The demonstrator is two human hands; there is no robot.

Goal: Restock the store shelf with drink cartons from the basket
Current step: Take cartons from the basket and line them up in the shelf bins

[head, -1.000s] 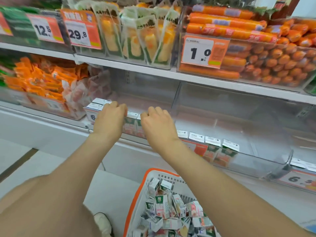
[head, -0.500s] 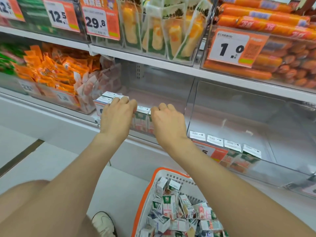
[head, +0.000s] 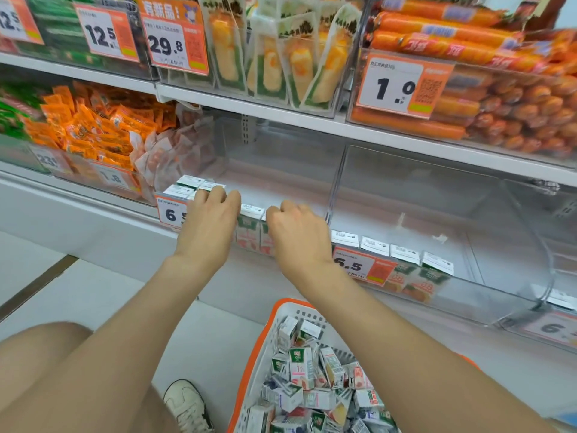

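The basket has an orange rim and white slotted walls. Cartons in it are white with green bands and pink or orange fruit prints (a few show dark blue). Tags are orange and white with black numerals. Sausages are orange-red with purple labels, packets bright orange. The shelf is white, the shoe cream
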